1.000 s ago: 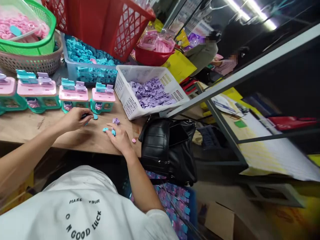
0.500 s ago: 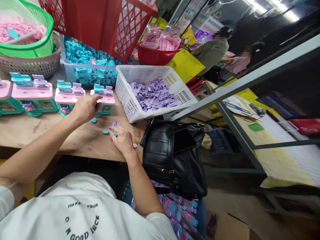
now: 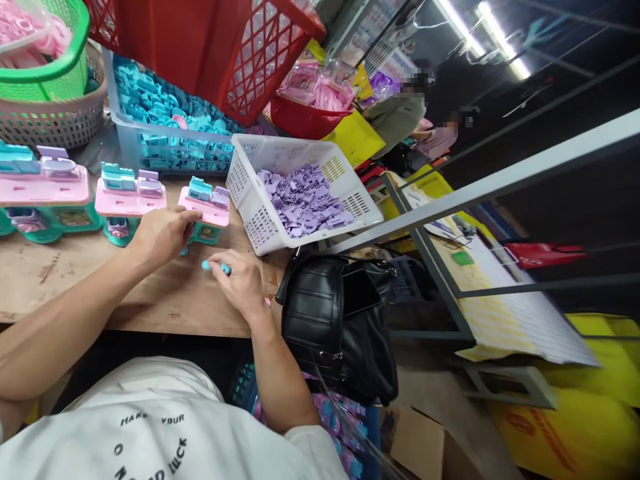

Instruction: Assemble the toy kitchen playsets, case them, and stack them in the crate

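My left hand (image 3: 165,235) is closed at the near left edge of a small pink-topped toy (image 3: 213,208) with a teal base. Its index finger lies over the pink top, which carries blue and purple parts. To the right, my right hand (image 3: 239,280) pinches a small blue plastic piece (image 3: 206,265) between thumb and fingers. Another bit of blue (image 3: 226,269) shows between its fingers. A similar pink-topped toy (image 3: 131,200) stands left of my left hand, with a larger-looking one (image 3: 50,187) beyond it.
A white basket (image 3: 255,230) of purple parts stands behind my right hand. Beside it is a clear bin (image 3: 173,150) of blue parts, under a red basket (image 3: 210,53). A black bag (image 3: 313,313) sits at the table's right edge. Two people work in the background.
My right hand has picked up a blue piece from the tabletop, and its fingers have closed. My left hand stays at the same toy. The camera view has shifted.
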A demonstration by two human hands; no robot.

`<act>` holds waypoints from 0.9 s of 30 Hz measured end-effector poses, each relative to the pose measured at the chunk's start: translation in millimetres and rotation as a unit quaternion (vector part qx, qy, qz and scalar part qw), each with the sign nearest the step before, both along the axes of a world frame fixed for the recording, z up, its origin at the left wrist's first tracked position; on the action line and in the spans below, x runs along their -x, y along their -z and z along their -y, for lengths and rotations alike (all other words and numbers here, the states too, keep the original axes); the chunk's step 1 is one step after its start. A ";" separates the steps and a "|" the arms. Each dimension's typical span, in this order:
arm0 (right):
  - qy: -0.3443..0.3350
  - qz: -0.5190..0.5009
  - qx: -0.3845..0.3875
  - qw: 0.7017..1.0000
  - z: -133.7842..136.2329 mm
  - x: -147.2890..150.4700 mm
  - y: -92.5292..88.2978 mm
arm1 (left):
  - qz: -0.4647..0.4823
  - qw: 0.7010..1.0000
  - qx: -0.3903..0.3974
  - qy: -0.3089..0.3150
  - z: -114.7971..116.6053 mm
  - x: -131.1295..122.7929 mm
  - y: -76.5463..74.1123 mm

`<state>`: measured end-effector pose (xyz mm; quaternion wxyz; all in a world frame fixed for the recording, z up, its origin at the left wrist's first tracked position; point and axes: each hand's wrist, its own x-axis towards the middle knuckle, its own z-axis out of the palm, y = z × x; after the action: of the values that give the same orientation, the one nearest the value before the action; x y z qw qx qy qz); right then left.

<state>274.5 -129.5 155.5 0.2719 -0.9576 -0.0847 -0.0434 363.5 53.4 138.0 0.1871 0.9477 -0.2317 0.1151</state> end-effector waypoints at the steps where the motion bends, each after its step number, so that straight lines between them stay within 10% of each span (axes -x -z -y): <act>1: 0.015 0.031 -0.023 0.999 0.4 -6.2 -6.1 | -0.002 1.000 0.005 0.004 -0.3 0.5 0.4; 10: 0.044 0.145 -0.104 0.983 7.8 -85.3 -2.4 | -0.021 1.000 -0.010 -0.019 5.5 7.1 2.2; 22: 0.033 0.164 -0.170 0.971 11.9 -92.0 18.0 | -0.016 1.000 0.012 -0.019 8.7 10.0 4.4; 27: 0.009 0.201 -0.077 0.976 11.7 -88.6 18.4 | -0.028 0.986 0.164 0.010 7.2 7.4 6.5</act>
<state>363.1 -141.1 137.2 0.3219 -0.9062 -0.1251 -0.2442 356.1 46.2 131.5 0.3474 0.9048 -0.2136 0.1226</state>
